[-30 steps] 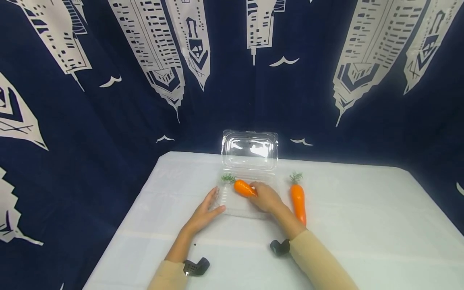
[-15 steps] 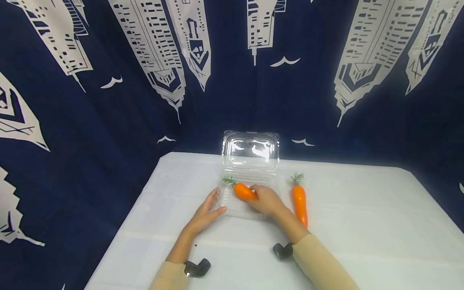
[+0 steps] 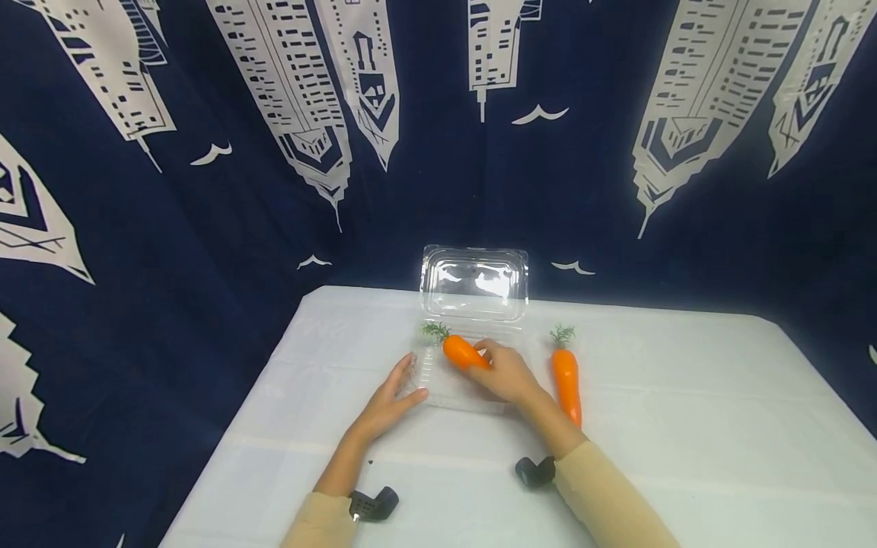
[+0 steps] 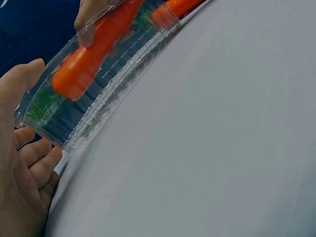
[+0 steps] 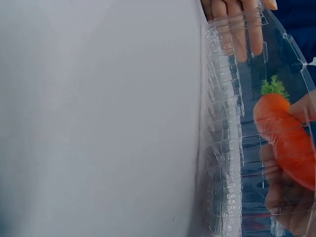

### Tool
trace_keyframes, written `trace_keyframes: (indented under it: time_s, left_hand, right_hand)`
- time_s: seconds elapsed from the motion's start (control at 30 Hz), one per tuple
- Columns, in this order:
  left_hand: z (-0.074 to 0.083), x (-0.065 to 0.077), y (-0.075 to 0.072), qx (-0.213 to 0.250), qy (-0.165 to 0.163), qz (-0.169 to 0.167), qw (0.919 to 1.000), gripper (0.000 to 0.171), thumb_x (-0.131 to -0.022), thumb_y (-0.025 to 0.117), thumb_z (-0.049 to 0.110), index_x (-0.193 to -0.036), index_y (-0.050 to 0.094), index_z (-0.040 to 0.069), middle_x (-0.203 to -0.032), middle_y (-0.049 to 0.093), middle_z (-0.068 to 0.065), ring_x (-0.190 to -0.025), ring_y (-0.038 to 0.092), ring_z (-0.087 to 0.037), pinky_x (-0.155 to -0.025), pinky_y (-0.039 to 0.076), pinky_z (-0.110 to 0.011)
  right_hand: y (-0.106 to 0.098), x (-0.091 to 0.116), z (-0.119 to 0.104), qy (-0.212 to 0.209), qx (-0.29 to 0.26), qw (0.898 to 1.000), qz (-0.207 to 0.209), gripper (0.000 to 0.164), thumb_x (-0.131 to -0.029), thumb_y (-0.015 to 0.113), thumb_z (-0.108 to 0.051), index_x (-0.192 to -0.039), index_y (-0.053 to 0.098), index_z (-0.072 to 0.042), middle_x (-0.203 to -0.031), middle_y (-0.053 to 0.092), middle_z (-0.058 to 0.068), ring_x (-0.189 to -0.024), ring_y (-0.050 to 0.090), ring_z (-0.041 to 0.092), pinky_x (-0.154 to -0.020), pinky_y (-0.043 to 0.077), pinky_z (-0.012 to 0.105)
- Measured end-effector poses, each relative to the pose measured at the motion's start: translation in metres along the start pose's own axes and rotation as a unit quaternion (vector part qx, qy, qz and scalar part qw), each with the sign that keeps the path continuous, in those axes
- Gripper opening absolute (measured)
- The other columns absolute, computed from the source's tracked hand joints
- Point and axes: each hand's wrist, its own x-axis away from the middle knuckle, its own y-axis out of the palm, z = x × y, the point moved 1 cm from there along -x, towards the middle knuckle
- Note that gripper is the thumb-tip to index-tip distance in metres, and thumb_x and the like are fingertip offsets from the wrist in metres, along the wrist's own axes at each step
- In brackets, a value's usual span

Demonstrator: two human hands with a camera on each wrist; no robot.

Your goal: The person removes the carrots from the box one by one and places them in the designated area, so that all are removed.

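Note:
My right hand (image 3: 505, 373) grips an orange carrot (image 3: 460, 351) with a green leafy top, inside the clear plastic clamshell container (image 3: 452, 397). The carrot's leafy end points to the back left, and my fingers cover its thin end. At the container's left end, my left hand (image 3: 385, 405) rests with thumb and fingers spread. The left wrist view shows its fingertips (image 4: 45, 165) right at the clear end wall. The container's lid (image 3: 474, 283) stands raised at the back. To the right of the container lies a second carrot (image 3: 566, 384), partly behind my right forearm.
A white cloth-covered table (image 3: 685, 426) stretches out around the container. Behind it hangs a dark blue curtain (image 3: 438, 198) with white building prints. A dark wrist device (image 3: 373, 504) sits on my left wrist, another (image 3: 534, 472) on my right.
Half a second ago the carrot in my right hand dipped slightly; now it is raised a little again, with its leafy end slightly farther back. The left hand stays at the container's end.

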Motion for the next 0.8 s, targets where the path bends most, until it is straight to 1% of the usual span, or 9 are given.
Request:
trace_keyframes:
  time_s: [0.2,0.37,0.53,0.8]
  left_hand:
    - [0.002,0.0,0.002,-0.005,-0.001,0.006,1.0,0.08,-0.093,0.066,0.036,-0.156,0.022,0.017,-0.159,0.023,-0.007,-0.144,0.026,-0.033,-0.115,0.019,-0.054]
    - [0.005,0.001,0.002,-0.013,-0.005,0.006,0.9999,0.08,-0.093,0.064,0.037,-0.157,0.021,0.015,-0.159,0.023,-0.008,-0.143,0.026,-0.033,-0.115,0.019,-0.055]
    - [0.004,0.001,0.002,-0.014,-0.004,0.006,0.9999,0.079,-0.094,0.063,0.037,-0.156,0.02,0.015,-0.159,0.024,-0.009,-0.143,0.026,-0.034,-0.115,0.019,-0.055]
    - [0.003,0.0,0.003,-0.019,-0.006,0.008,0.9998,0.081,-0.093,0.064,0.039,-0.156,0.02,0.015,-0.159,0.023,-0.009,-0.144,0.025,-0.033,-0.115,0.019,-0.054]
  right_hand:
    - [-0.004,0.001,-0.001,0.014,-0.046,0.998,0.028,0.041,-0.085,0.067,-0.023,-0.122,0.062,-0.005,-0.096,0.068,0.011,-0.076,0.06,0.022,-0.068,0.052,0.035]
    - [-0.007,0.0,-0.001,0.035,-0.101,0.992,0.068,0.042,-0.084,0.066,-0.019,-0.122,0.062,-0.003,-0.092,0.066,0.012,-0.069,0.057,0.02,-0.06,0.049,0.029]
    - [-0.012,0.0,0.0,0.051,-0.13,0.985,0.101,0.042,-0.085,0.067,-0.018,-0.123,0.061,-0.003,-0.091,0.066,0.012,-0.07,0.057,0.021,-0.058,0.048,0.028]
    - [-0.022,0.006,0.002,0.059,-0.141,0.981,0.122,0.041,-0.087,0.069,-0.021,-0.124,0.061,-0.004,-0.095,0.067,0.013,-0.078,0.061,0.024,-0.065,0.05,0.028]
